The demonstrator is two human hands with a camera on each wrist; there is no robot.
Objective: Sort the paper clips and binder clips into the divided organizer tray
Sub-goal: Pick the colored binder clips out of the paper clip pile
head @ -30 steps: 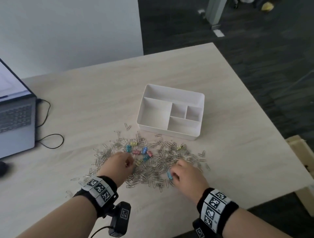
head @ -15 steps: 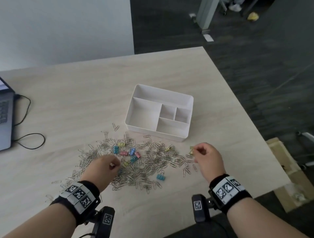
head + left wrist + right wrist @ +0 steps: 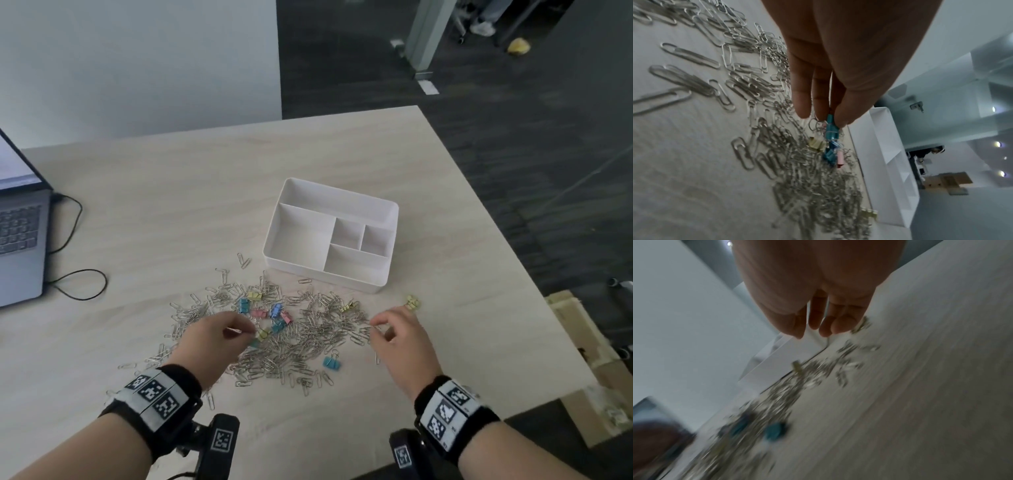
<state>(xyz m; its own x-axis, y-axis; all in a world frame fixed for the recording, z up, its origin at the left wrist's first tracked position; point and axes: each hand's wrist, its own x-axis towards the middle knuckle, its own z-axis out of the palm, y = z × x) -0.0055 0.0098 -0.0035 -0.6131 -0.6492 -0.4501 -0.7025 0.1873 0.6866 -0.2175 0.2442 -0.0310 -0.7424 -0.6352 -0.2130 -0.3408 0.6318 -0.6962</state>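
A heap of silver paper clips (image 3: 308, 339) lies on the table in front of the white divided tray (image 3: 325, 274), whose compartments are empty. Pastel binder clips sit in the heap: pink (image 3: 259, 312), yellow (image 3: 254, 295), and a blue one (image 3: 331, 363) at the near edge. My left hand (image 3: 251, 334) pinches a teal binder clip (image 3: 832, 129) just above the heap. My right hand (image 3: 380, 329) hovers at the heap's right edge with loosely curled fingers. The blurred right wrist view shows nothing between thumb and fingers. A yellow binder clip (image 3: 412, 303) lies alone beyond it.
An open laptop (image 3: 20, 246) stands at the table's left edge, its black cable (image 3: 78, 284) looping toward the heap. The table's right edge (image 3: 534, 308) runs close past the tray. A cardboard box (image 3: 582, 342) sits on the floor beyond it.
My right hand carried a yellow binder clip out of the heap to the right, let it go on the table, and drew back. My left hand lifted a teal clip off the heap.
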